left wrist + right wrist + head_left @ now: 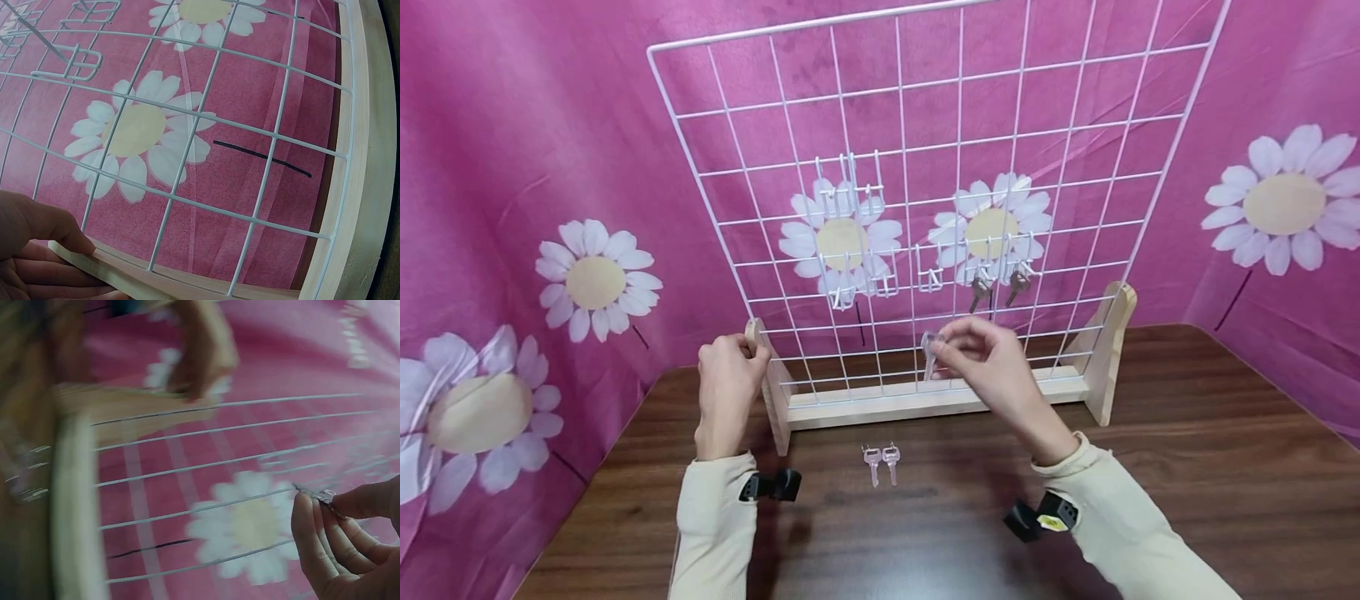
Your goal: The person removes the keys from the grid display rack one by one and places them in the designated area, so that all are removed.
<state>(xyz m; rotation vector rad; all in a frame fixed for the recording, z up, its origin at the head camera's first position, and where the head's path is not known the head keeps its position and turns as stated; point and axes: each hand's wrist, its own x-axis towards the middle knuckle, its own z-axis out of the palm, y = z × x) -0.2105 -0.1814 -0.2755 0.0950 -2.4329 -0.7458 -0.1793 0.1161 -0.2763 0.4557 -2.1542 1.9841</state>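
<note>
My right hand point(996, 367) pinches a key point(928, 354) with a clear head between thumb and fingers, in front of the lower part of a white wire grid point(865, 318). The right wrist view shows that key point(322, 495) at the fingertips. At the grid's left end, my left hand point(726, 383) grips the wooden side support point(772, 408); in the left wrist view its thumb point(75, 237) lies over the wood edge. Two keys point(872, 460) with small rings lie side by side on the table. Two darker keys point(979, 290) hang from hooks at the right.
Several white wire hooks point(842, 296) are mounted on the grid at two heights. A wooden base bar point(880, 407) and right side support point(1108, 358) hold the grid upright on the brown table point(925, 533). Behind hangs a pink cloth point(602, 125) with daisies.
</note>
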